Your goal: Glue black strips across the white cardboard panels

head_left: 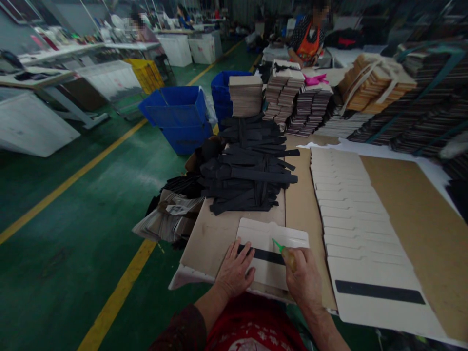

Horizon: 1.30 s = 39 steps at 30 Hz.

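Observation:
Before me lies a pale flat panel with a black strip across its middle. My left hand rests on the panel's left side, fingers spread, with fingertips at the strip's end. In my right hand is a small glue bottle with a green nozzle, its tip pointing at the panel just above the strip. Whether the tip touches the surface I cannot tell. Beyond the panel, black fabric strips lie in a heap of bundles.
Overlapping pale panels run in a row on the right, the nearest bearing a black strip. Stacked boards stand at the back. Blue bins sit on the floor at left. A person in an orange apron is behind the stacks.

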Each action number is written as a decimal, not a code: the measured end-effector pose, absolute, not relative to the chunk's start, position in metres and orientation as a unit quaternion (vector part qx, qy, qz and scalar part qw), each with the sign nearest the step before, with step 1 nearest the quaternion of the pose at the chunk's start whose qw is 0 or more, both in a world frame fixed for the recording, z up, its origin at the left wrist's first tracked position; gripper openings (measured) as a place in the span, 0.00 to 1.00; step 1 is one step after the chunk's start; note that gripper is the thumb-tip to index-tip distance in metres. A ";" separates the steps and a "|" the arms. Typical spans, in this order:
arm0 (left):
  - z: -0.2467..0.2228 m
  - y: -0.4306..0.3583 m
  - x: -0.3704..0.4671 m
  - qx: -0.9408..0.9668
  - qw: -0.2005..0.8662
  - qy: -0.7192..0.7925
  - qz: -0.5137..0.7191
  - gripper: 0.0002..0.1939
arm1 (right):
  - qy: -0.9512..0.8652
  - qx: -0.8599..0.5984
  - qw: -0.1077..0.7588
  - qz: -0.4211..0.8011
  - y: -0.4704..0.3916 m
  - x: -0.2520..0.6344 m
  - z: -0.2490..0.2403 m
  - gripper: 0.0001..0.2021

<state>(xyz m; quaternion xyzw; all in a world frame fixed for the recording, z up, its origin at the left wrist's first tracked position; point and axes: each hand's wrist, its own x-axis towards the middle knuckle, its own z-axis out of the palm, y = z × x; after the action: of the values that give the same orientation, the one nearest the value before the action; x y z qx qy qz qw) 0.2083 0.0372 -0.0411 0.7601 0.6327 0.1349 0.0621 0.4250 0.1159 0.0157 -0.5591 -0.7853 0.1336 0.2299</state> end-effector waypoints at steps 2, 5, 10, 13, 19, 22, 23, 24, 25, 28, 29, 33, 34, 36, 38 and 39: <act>-0.041 0.037 0.208 0.759 0.062 0.634 0.137 0.28 | -0.779 -0.565 0.235 0.137 0.116 0.421 0.012 0.07; -0.041 0.037 0.209 0.759 0.066 0.634 0.132 0.28 | -0.782 -0.563 0.220 0.149 0.114 0.412 0.009 0.08; -0.044 0.035 0.209 0.749 0.081 0.643 0.140 0.29 | -0.785 -0.559 0.218 0.157 0.114 0.404 0.009 0.08; -0.047 0.034 0.209 0.744 0.087 0.645 0.150 0.29 | -0.786 -0.556 0.222 0.154 0.117 0.401 0.011 0.08; -0.047 0.034 0.209 0.739 0.108 0.644 0.165 0.29 | -0.805 -0.520 0.212 0.192 0.118 0.378 0.011 0.08; -0.045 0.034 0.209 0.739 0.114 0.646 0.155 0.30 | -0.804 -0.518 0.216 0.195 0.119 0.364 0.012 0.08; -0.045 0.034 0.209 0.740 0.115 0.645 0.151 0.30 | -0.807 -0.511 0.219 0.200 0.120 0.359 0.012 0.08; -0.045 0.034 0.209 0.741 0.116 0.644 0.148 0.31 | -0.811 -0.501 0.220 0.207 0.121 0.354 0.013 0.08; -0.045 0.034 0.209 0.742 0.116 0.643 0.147 0.31 | -0.815 -0.490 0.221 0.214 0.122 0.349 0.013 0.08; -0.045 0.033 0.209 0.736 0.125 0.647 0.151 0.33 | -0.823 -0.470 0.221 0.230 0.125 0.344 0.013 0.08; -0.045 0.033 0.209 0.732 0.130 0.651 0.153 0.34 | -0.823 -0.471 0.221 0.230 0.125 0.346 0.013 0.08; -0.049 0.032 0.209 0.723 0.134 0.658 0.162 0.38 | -0.816 -0.491 0.217 0.214 0.124 0.363 0.009 0.07; -0.050 0.032 0.209 0.723 0.132 0.658 0.164 0.37 | -0.815 -0.494 0.220 0.211 0.123 0.365 0.009 0.07; -0.053 0.031 0.210 0.722 0.129 0.658 0.169 0.37 | -0.812 -0.495 0.227 0.210 0.122 0.363 0.009 0.08; -0.055 0.030 0.210 0.721 0.126 0.659 0.171 0.38 | -0.814 -0.488 0.229 0.215 0.121 0.355 0.011 0.08; -0.056 0.030 0.210 0.721 0.124 0.659 0.172 0.38 | -0.817 -0.483 0.226 0.220 0.121 0.350 0.011 0.08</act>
<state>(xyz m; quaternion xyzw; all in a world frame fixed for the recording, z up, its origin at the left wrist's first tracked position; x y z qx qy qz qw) 0.2104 0.0302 -0.0557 0.7213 0.6595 0.1717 0.1235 0.3501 0.1209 0.0113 -0.4833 -0.8166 0.2203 0.2259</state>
